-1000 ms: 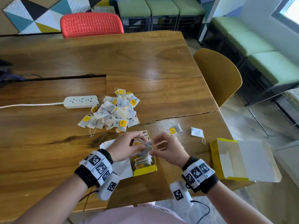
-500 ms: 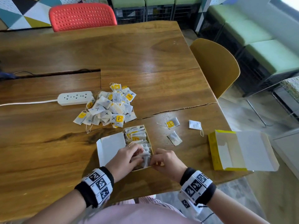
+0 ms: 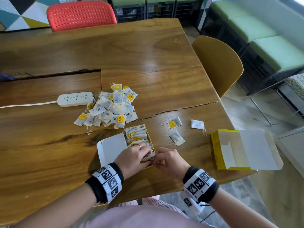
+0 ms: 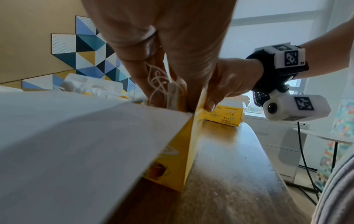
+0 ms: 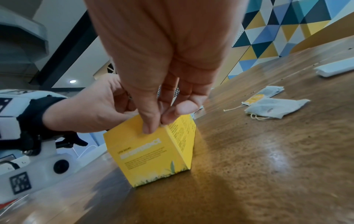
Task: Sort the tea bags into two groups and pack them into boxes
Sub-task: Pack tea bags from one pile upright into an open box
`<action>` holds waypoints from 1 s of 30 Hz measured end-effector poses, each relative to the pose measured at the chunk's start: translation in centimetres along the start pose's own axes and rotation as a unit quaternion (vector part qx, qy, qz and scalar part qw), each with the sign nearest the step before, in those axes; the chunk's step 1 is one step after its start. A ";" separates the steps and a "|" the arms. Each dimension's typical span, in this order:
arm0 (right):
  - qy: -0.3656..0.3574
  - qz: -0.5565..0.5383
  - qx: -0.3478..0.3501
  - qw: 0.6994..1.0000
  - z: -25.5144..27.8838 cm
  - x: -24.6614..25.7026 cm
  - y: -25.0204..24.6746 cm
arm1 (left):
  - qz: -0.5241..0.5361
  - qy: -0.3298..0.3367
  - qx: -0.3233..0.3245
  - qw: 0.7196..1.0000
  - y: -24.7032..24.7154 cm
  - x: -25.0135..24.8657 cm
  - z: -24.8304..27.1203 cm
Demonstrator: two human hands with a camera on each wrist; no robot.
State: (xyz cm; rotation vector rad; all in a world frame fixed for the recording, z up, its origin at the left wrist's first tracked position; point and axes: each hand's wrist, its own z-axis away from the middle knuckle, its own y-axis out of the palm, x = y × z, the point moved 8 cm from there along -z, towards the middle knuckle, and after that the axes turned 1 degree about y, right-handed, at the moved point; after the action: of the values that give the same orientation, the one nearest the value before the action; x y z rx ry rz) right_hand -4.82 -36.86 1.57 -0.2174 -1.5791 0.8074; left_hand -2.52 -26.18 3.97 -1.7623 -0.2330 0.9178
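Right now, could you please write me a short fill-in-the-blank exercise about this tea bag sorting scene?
1. The box under both hands holds tea bags; the box near the table's right edge is ____.
2. Between the two boxes lie ____ loose tea bags.
3. The power strip beside the pile is coloured ____.
4. The right hand pinches the box's ____ corner.

Missing words: empty; three; white; near

Tea-bag pile (image 3: 108, 109) behind nearer box (image 3: 148, 139) — other box (image 3: 230, 148) right.

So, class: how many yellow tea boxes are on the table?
2. One open box, part-filled with tea bags, sits near the table edge under both hands. The other lies open to its right, at the table's right edge. None seems hidden.
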 end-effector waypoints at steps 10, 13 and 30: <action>-0.019 -0.027 -0.031 0.999 0.2 -0.1 -0.6 | 0.001 -0.031 -0.009 0.999 -0.4 0.6 -0.1; -0.019 -0.033 -0.034 0.999 0.0 -0.3 -0.5 | -0.072 -0.023 0.032 0.997 0.0 -0.2 -1.2; -0.025 -0.001 -0.025 0.999 -0.2 0.6 -1.7 | 0.097 -0.131 0.040 0.986 0.7 2.1 0.5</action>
State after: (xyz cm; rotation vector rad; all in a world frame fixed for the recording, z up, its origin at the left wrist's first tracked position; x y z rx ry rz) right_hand -4.19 -37.67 3.01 -0.2330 -1.6487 0.7766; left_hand -1.64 -24.93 2.31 -1.6080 -0.1923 1.2843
